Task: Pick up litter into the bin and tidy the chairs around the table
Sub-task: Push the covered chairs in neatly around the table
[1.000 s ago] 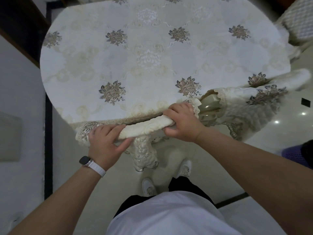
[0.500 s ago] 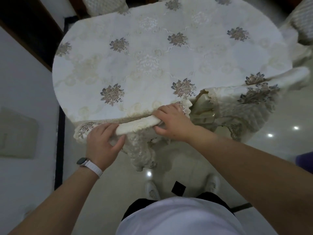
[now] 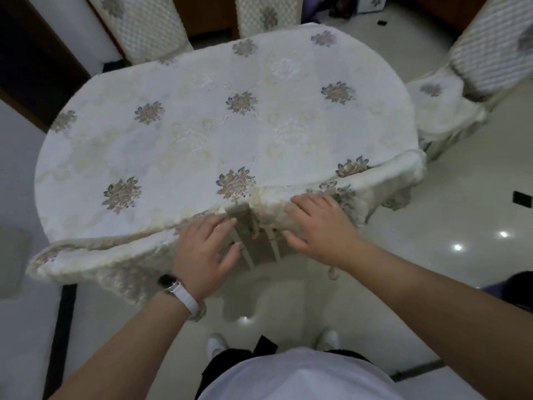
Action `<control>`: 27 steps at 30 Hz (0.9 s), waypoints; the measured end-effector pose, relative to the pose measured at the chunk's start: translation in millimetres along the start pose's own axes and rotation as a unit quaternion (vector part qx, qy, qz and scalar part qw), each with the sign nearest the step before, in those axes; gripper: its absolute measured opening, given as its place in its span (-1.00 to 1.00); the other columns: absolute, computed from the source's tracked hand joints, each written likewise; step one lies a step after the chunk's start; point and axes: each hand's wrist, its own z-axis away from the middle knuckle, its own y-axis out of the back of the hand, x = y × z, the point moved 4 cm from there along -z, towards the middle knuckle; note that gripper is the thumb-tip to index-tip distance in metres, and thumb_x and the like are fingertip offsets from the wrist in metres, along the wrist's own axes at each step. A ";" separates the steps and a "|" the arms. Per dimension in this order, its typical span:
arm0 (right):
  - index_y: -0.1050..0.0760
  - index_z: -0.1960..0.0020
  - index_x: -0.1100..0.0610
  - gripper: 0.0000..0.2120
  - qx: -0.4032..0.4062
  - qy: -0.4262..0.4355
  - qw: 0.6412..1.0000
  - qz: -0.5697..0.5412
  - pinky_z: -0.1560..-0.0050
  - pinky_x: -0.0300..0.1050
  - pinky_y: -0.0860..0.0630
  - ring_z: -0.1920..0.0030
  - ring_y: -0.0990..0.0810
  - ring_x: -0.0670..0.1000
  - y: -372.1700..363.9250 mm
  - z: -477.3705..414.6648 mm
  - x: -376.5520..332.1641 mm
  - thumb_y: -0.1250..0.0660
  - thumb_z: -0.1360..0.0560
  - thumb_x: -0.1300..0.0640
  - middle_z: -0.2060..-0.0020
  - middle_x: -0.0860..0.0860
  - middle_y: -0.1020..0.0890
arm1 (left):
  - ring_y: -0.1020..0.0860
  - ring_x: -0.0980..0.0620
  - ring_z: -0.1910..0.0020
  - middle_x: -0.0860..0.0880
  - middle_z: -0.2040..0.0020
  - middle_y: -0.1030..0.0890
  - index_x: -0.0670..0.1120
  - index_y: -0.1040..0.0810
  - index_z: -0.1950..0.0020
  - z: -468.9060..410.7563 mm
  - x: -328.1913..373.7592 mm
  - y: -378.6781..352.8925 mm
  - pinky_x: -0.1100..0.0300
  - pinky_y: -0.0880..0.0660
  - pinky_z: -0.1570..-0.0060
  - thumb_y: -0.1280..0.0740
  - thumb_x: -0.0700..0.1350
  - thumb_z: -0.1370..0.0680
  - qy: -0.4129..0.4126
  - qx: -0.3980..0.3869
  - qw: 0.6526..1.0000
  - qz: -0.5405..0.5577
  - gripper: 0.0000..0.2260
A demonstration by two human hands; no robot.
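Note:
The oval table [image 3: 202, 125] wears a cream cloth with flower motifs. At its near edge a cream-covered chair back [image 3: 86, 255] is tucked against the table, and its cover runs on to the right [image 3: 398, 174]. Where the cover parts in the middle, beige straps [image 3: 253, 241] show. My left hand [image 3: 204, 249], with a watch on its wrist, lies on the cover left of the gap, fingertips touching the straps. My right hand [image 3: 317, 223] rests flat on the cover right of the gap. Neither hand holds anything. No litter or bin is in sight.
Two quilted chair backs [image 3: 144, 24] [image 3: 265, 15] stand at the table's far side. Another covered chair [image 3: 490, 53] stands off the far right corner, angled away. A pale wall [image 3: 17, 197] runs close on the left. Glossy floor tiles [image 3: 476, 226] lie to the right.
Both hands gripped the chair's top rail before; now they have let go and lie flat on the cover. The chair sits closer under the table, and my view has lifted.

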 end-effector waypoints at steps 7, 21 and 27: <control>-0.51 -0.25 0.10 -0.52 0.012 -0.048 0.998 0.029 -0.36 0.24 -0.24 -0.25 -0.46 0.15 23.0 37.2 99.5 -0.21 -0.46 -0.16 -0.22 0.08 -0.53 | -0.50 -0.18 -0.30 -0.13 -0.30 -0.58 -0.08 -0.57 -0.32 -67.4 78.6 -64.1 -0.17 -0.43 -0.28 -0.23 0.11 -0.54 -0.021 -0.074 0.997 -0.032 -0.56; -0.44 -0.33 0.06 -0.47 -0.038 -0.104 0.993 0.038 -0.31 0.27 -0.34 -0.31 -0.43 0.18 22.2 36.5 173.8 -0.24 -0.44 -0.18 -0.28 0.11 -0.50 | -0.54 -0.16 -0.17 -0.10 -0.22 -0.59 -0.01 -0.54 -0.34 -121.1 119.3 -123.4 -0.08 -0.47 -0.13 -0.25 0.08 -0.56 -0.070 -0.074 0.995 -0.017 -0.61; -0.46 -0.28 0.05 -0.50 -0.028 -0.081 0.996 0.034 -0.29 0.24 -0.34 -0.26 -0.45 0.16 21.3 29.3 182.6 -0.25 -0.46 -0.22 -0.21 0.08 -0.52 | -0.56 -0.11 -0.06 -0.06 -0.11 -0.62 0.01 -0.56 -0.32 -123.1 119.4 -130.4 -0.02 -0.45 -0.06 -0.29 0.10 -0.56 -0.052 -0.041 0.998 -0.012 -0.63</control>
